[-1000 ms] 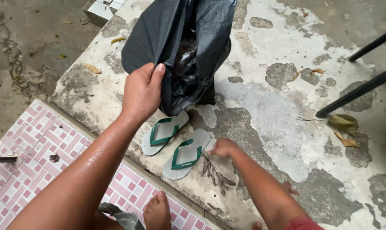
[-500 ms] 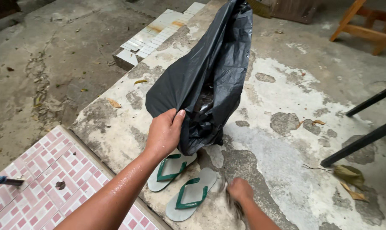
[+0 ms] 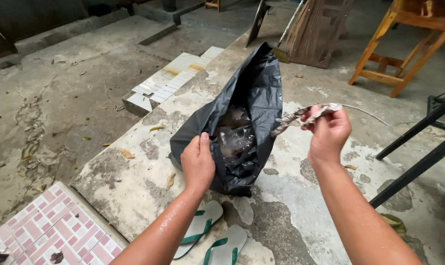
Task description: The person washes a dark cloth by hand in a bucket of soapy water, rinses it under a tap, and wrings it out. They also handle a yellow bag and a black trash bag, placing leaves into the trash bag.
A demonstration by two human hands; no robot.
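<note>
Since a second ago the right hand (image 3: 328, 131) has come up from the concrete floor (image 3: 134, 181) beside the flip-flops (image 3: 210, 235), and its fingers (image 3: 325, 114) are now closed in a pinch on a dry twig (image 3: 301, 115) held level with the mouth of the black rubbish bag (image 3: 254, 98); judged, the twig is picked up but not yet bagged. Left hand (image 3: 198, 164): fingers curled tight on the bag's near rim, holding it open; crumpled clear plastic (image 3: 235, 135) shows inside.
</note>
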